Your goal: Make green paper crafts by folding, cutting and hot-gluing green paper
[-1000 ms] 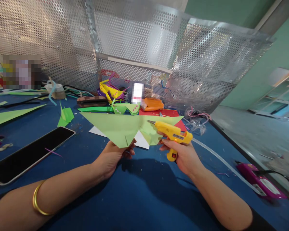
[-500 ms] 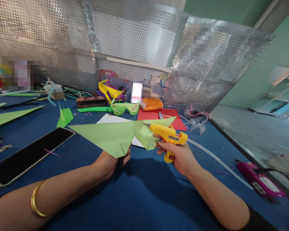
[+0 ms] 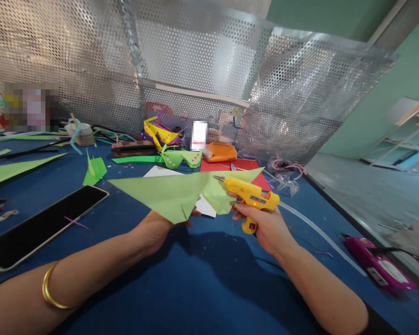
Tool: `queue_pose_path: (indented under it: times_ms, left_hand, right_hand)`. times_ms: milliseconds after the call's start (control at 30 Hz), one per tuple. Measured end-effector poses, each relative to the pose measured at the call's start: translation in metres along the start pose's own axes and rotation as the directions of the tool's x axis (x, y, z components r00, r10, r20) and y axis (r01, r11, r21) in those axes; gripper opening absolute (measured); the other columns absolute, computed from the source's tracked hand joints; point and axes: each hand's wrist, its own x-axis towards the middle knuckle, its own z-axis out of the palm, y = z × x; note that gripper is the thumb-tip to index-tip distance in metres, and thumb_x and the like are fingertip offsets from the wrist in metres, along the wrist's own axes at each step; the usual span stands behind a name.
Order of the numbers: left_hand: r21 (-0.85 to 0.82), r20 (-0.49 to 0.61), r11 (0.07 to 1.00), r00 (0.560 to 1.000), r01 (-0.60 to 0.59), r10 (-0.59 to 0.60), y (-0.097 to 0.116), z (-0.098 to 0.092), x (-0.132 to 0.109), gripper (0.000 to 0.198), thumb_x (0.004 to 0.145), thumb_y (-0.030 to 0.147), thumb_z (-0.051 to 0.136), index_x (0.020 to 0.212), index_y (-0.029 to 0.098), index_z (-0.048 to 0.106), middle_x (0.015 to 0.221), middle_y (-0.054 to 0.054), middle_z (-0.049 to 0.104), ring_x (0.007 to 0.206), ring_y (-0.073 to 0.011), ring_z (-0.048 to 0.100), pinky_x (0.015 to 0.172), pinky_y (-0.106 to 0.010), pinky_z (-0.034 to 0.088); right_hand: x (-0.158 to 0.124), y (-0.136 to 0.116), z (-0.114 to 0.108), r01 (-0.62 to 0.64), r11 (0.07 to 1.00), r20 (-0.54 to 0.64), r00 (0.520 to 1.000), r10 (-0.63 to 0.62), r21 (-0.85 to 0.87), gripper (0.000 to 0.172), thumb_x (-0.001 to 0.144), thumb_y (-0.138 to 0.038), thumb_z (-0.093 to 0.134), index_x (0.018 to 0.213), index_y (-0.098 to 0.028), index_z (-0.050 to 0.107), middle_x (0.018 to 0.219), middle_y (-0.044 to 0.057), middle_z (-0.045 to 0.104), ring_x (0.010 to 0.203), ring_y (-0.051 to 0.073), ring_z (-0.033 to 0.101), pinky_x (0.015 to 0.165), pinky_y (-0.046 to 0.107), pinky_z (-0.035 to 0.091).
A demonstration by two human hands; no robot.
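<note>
A light green paper cut-out [image 3: 164, 193], folded and pointed at both ends, hangs over the table in front of me. My left hand [image 3: 160, 228] grips it from below, with most of the fingers hidden behind the paper. In my right hand [image 3: 265, 223] is a yellow hot glue gun [image 3: 249, 191], its fingers wrapped round the handle. The metal nozzle points left, just at the upper edge of the paper; whether it touches I cannot tell. A small light on the gun's body glows orange.
A black phone [image 3: 49, 228] lies at the left. Behind the paper are green paper glasses [image 3: 183, 159], a red sheet [image 3: 261, 179], an orange case [image 3: 219, 152] and a white sheet [image 3: 162, 171]. A magenta power strip [image 3: 377, 263] lies at the right. Perforated metal panels [image 3: 195, 56] stand behind.
The green paper and both hands have shifted slightly to the right, the glue gun along with them. Less of my left fingers shows below the paper.
</note>
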Motion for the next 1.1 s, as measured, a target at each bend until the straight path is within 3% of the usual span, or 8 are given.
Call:
queue_pose_path:
  times_ms: [267,533,700,833,900,1000,1033,1100]
  left_hand:
    - [0.024,0.132,0.985,0.976,0.171,-0.173,-0.002,0.007,-0.008,0.038,0.074,0.042,0.074,0.099,0.013,0.074,0.095,-0.012,0.071,0.072,-0.0158,0.064,0.057,-0.024,0.048]
    - [-0.328,0.082,0.891,0.949,0.314,-0.304,-0.003,0.005,-0.006,0.027,0.079,0.036,0.071,0.095,0.014,0.073,0.097,-0.009,0.07,0.077,-0.016,0.065,0.062,-0.024,0.052]
    - [-0.301,0.188,0.84,0.891,0.452,-0.413,-0.001,0.006,-0.009,0.034,0.078,0.042,0.07,0.096,0.012,0.074,0.095,-0.009,0.07,0.074,-0.0147,0.063,0.06,-0.022,0.05]
    - [-0.138,0.46,0.809,0.76,0.572,-0.46,0.0,0.008,-0.012,0.061,0.08,0.067,0.053,0.096,0.012,0.074,0.099,-0.014,0.07,0.081,-0.0211,0.065,0.064,-0.028,0.051]
    - [0.017,0.432,0.893,0.803,0.449,-0.412,0.004,0.008,-0.016,0.066,0.079,0.073,0.046,0.082,0.013,0.075,0.086,-0.014,0.071,0.072,-0.0219,0.064,0.058,-0.029,0.048]
    - [0.333,0.256,0.94,0.966,-0.072,-0.017,0.018,0.004,-0.027,0.054,0.077,0.063,0.057,0.047,0.018,0.064,0.048,-0.006,0.058,0.047,-0.0163,0.051,0.048,-0.027,0.035]
    - [0.429,0.234,0.86,0.954,-0.276,0.189,0.024,0.002,-0.031,0.048,0.075,0.055,0.064,0.044,0.02,0.061,0.046,-0.004,0.055,0.047,-0.0153,0.049,0.05,-0.027,0.034]
    - [0.567,0.133,0.623,0.807,-0.539,0.576,0.037,-0.002,-0.037,0.041,0.071,0.045,0.071,0.039,0.022,0.058,0.041,0.0,0.046,0.044,-0.0126,0.038,0.05,-0.027,0.029]
  right_hand:
    - [-0.003,0.006,0.001,0.088,0.973,-0.069,0.992,-0.105,-0.211,0.023,0.066,-0.038,0.079,0.078,-0.019,0.073,0.073,0.004,0.071,0.066,0.019,0.064,0.055,0.029,0.049]
    - [-0.013,-0.002,0.009,0.138,0.941,0.013,0.99,-0.141,-0.31,0.024,0.071,-0.039,0.075,0.084,-0.019,0.073,0.079,0.006,0.073,0.07,0.021,0.065,0.061,0.032,0.052]
    - [-0.014,-0.004,0.008,0.253,0.897,0.112,0.967,-0.228,-0.363,0.018,0.074,-0.031,0.073,0.089,-0.022,0.073,0.088,0.005,0.073,0.085,0.024,0.067,0.08,0.036,0.053]
    - [-0.017,-0.005,0.008,0.333,0.859,0.103,0.942,-0.319,-0.389,0.02,0.077,-0.031,0.071,0.097,-0.027,0.072,0.094,0.005,0.073,0.09,0.024,0.066,0.088,0.038,0.051]
    - [-0.017,-0.006,0.007,0.344,0.845,0.095,0.937,-0.336,-0.409,0.023,0.078,-0.032,0.07,0.1,-0.027,0.072,0.097,0.005,0.073,0.09,0.024,0.065,0.086,0.038,0.052]
    - [-0.012,-0.009,0.001,0.339,0.829,0.104,0.939,-0.329,-0.445,0.022,0.075,-0.033,0.072,0.095,-0.025,0.073,0.091,0.005,0.073,0.08,0.023,0.065,0.073,0.035,0.054]
    - [-0.01,-0.01,-0.002,0.323,0.827,0.104,0.945,-0.311,-0.461,0.019,0.073,-0.033,0.073,0.091,-0.024,0.074,0.085,0.004,0.073,0.074,0.022,0.065,0.068,0.034,0.053]
    - [-0.004,-0.011,-0.008,0.274,0.838,0.103,0.961,-0.256,-0.471,0.015,0.07,-0.034,0.075,0.081,-0.023,0.073,0.074,0.003,0.071,0.064,0.019,0.062,0.06,0.031,0.051]
